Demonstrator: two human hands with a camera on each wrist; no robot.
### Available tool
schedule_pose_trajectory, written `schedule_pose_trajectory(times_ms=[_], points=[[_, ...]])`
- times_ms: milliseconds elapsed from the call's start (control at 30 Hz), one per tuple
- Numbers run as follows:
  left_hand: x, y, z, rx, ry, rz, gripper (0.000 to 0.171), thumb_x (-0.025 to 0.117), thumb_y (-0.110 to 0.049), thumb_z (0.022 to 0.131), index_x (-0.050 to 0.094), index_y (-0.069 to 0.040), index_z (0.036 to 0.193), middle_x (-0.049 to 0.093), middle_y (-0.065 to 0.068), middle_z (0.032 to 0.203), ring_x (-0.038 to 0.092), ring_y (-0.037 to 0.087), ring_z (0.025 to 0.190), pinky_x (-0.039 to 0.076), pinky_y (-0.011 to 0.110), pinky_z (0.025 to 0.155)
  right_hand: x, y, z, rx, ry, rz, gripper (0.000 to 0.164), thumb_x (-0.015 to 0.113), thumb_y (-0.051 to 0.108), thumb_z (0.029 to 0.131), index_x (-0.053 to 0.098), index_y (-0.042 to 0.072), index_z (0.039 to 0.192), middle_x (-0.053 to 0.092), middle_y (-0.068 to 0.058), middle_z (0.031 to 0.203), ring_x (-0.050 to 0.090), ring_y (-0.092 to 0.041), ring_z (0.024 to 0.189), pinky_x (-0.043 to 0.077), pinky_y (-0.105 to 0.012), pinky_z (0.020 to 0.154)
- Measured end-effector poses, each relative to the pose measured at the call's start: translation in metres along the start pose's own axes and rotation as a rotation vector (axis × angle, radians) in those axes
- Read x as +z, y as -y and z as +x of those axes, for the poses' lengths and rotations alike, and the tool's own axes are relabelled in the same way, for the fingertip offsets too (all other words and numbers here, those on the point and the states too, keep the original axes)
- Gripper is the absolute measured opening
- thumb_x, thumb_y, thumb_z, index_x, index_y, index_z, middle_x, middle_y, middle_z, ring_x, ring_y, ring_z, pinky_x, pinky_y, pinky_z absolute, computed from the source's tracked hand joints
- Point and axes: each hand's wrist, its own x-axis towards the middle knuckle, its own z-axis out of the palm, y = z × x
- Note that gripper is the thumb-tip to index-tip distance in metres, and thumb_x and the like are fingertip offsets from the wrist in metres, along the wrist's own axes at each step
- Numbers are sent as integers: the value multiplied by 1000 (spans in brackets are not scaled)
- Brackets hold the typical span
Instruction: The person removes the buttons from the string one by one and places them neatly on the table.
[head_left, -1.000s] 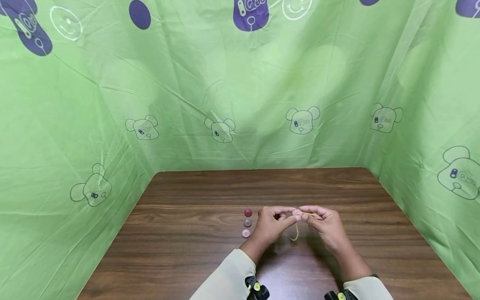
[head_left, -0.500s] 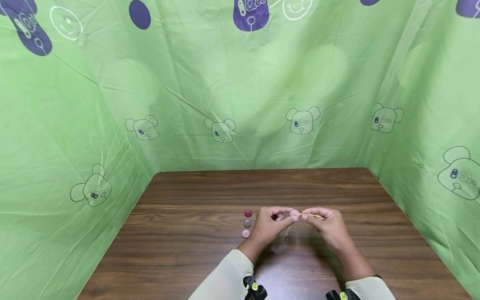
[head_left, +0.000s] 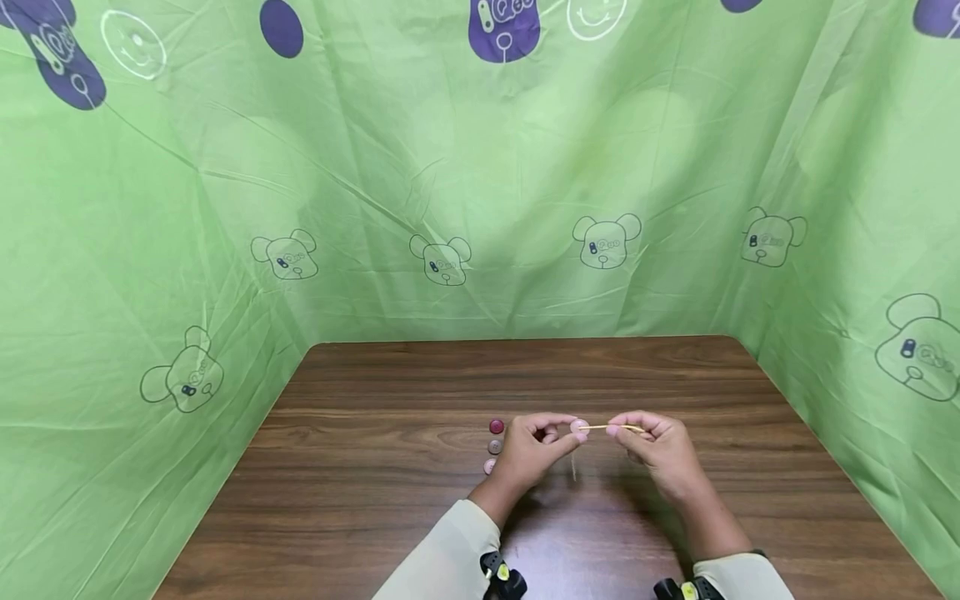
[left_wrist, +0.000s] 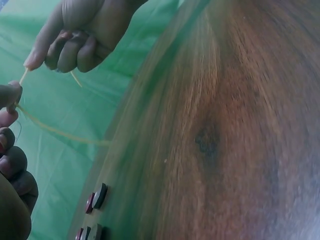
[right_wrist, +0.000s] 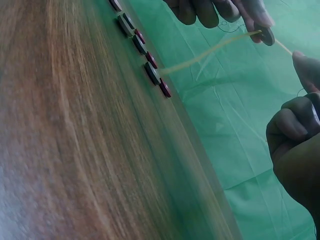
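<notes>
A round pink button point(head_left: 579, 426) is pinched between the thumb and forefinger of my left hand point(head_left: 528, 450), above the table. Through it runs a yellow cord point(head_left: 597, 427), drawn taut to my right hand point(head_left: 660, 450), which pinches it with thumb and fingertips. In the right wrist view the button point(right_wrist: 265, 34) stands edge-on, with the cord leaving both sides. The loose cord tail point(right_wrist: 215, 49) hangs from the side away from my right hand. A short cord end sticks out past my right hand point(left_wrist: 80, 35) in the left wrist view.
Left of my left hand lie a dark red button point(head_left: 497, 426), a greyish button point(head_left: 495, 447) and a pink button point(head_left: 490, 466), the last partly hidden. The right wrist view shows several buttons point(right_wrist: 152, 73) in rows. Green printed cloth point(head_left: 525, 292) surrounds the wooden table point(head_left: 360, 467).
My left hand has moved left with the button, while the right hand has shifted slightly right. More cord shows between them, and the hanging tail looks shorter.
</notes>
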Motion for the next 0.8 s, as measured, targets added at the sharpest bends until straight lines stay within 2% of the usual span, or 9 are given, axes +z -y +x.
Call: schedule_pose_trajectory(times_ms=[267, 467, 600, 700, 800], points=[[-3, 6, -2, 33, -18, 57, 21, 90, -27, 92, 87, -17, 111, 41, -5, 63, 33, -1, 56, 27, 18, 51, -5, -3, 1, -14, 38, 16, 6, 74, -2, 99, 77, 3, 96, 50, 15, 63, 43, 2, 56, 28, -42, 50], [-6, 10, -4, 76, -28, 120, 20, 91, -24, 91, 88, -14, 108, 50, 9, 69, 39, -1, 65, 31, 15, 58, -10, -2, 2, -27, 18, 56, 13, 72, -5, 99, 76, 6, 95, 52, 14, 64, 45, 1, 56, 26, -45, 52], [-9, 11, -6, 78, -37, 149, 21, 92, -26, 90, 88, -16, 108, 54, 17, 72, 40, -4, 67, 32, 14, 59, -13, -2, 3, -28, 10, 113, 21, 70, -7, 100, 76, 11, 93, 48, 15, 64, 43, 0, 56, 22, -45, 53], [-10, 11, -8, 78, -40, 168, 20, 92, -27, 90, 88, -18, 108, 53, 16, 72, 40, -3, 66, 32, 15, 59, -15, -2, 3, -27, 12, 137, 24, 68, -8, 101, 76, 13, 92, 47, 15, 63, 40, -2, 55, 21, -46, 54], [-11, 11, -10, 59, -51, 201, 19, 92, -32, 90, 89, -23, 107, 52, 8, 71, 39, -3, 67, 31, 17, 62, -18, -1, 4, -26, 14, 141, 24, 68, -7, 101, 76, 13, 93, 47, 15, 63, 36, -8, 54, 20, -47, 55]])
